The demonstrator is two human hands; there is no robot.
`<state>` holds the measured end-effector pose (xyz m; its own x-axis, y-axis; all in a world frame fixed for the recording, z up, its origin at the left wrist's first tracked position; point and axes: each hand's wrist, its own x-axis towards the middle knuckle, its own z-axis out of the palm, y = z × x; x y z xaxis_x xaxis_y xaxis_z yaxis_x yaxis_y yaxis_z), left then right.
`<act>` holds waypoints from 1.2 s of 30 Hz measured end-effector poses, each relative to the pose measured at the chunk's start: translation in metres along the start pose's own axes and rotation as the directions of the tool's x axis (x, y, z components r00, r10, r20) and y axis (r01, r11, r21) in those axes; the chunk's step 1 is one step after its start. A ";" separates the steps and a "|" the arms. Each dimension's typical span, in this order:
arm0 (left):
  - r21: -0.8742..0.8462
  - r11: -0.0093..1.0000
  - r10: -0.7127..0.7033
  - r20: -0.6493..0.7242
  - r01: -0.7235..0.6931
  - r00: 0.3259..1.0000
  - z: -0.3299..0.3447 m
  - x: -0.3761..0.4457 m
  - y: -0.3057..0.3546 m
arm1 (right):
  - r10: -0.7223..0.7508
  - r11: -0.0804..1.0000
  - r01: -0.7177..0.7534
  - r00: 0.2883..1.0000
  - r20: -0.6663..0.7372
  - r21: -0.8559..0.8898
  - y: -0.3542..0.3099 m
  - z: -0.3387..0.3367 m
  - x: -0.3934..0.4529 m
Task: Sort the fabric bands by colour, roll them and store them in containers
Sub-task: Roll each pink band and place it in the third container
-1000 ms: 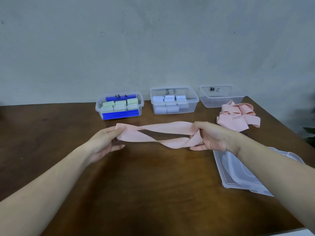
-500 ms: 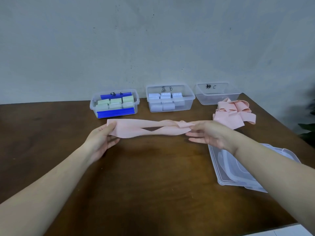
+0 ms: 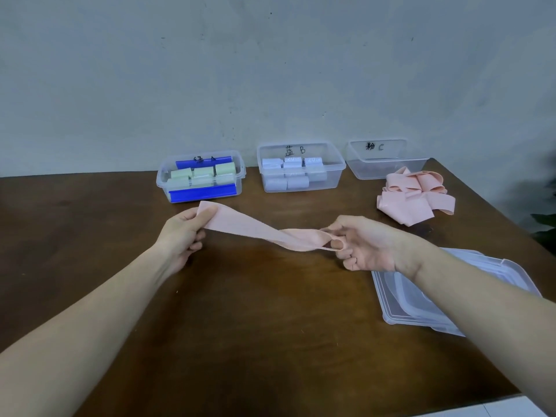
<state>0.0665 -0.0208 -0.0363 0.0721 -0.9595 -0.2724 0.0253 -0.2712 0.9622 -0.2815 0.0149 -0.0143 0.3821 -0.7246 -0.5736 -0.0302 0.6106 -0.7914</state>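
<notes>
The pink band [image 3: 258, 233] hangs twisted above the table [image 3: 270, 326], its ends pinched by the left hand [image 3: 180, 236] and the right hand [image 3: 361, 245]. It looks light, limp and stretchy (probably a loop), so it is best gripped flat at one end for rolling.

pink band [image 3: 249, 228] showing plain pale pink | loose pile [image 3: 413, 200] showing same pink | container A [image 3: 201, 176] looking clear, holding pale green rolls [image 3: 200, 173], blue strips | container B [image 3: 301, 167] clear, showing pale blue rolls [image 3: 293, 173] | container C [image 3: 385, 159] clear | table [image 3: 240, 311] appearing dark brown | wall [image 3: 270, 70] looking grey-green
</notes>
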 end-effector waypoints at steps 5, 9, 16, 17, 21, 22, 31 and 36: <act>0.117 0.992 0.052 0.035 -0.056 0.998 0.005 0.011 0.009 | -0.095 0.994 0.103 0.985 -0.145 0.046 0.000 -0.014 -0.003; 0.135 0.990 -0.055 0.197 0.028 0.979 0.009 0.025 0.020 | -0.145 0.979 0.172 0.967 -0.211 0.111 -0.005 -0.025 -0.010; 0.091 0.994 -0.084 0.292 0.060 0.953 0.024 0.036 0.020 | -0.054 0.998 0.042 0.955 -0.292 -0.045 0.000 -0.031 -0.016; 0.096 0.994 -0.072 0.296 0.045 0.952 0.027 0.037 0.018 | -0.074 0.994 0.043 0.935 -0.347 -0.096 0.003 -0.031 -0.013; 0.083 0.996 0.005 0.304 -0.032 0.953 0.025 0.038 0.012 | -0.132 0.991 0.129 0.831 -0.540 -0.044 0.004 -0.028 -0.010; 0.097 0.994 0.019 0.308 -0.051 0.951 0.023 0.037 0.011 | -0.163 0.987 0.139 0.806 -0.569 -0.085 0.003 -0.027 -0.010; 0.110 0.990 0.062 0.183 -0.083 0.981 -0.007 0.035 0.008 | -0.243 0.965 0.261 0.847 -0.472 -0.029 -0.008 -0.018 -0.001; 0.318 0.937 0.135 0.054 -0.145 0.989 -0.020 0.031 0.003 | -0.204 0.887 0.278 0.952 -0.228 0.369 -0.009 -0.013 -0.003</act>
<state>0.0885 -0.0503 -0.0422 0.0207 -0.9900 -0.1397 -0.3041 -0.1393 0.9424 -0.2946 0.0075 -0.0084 0.1593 -0.8871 -0.4333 0.4201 0.4581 -0.7834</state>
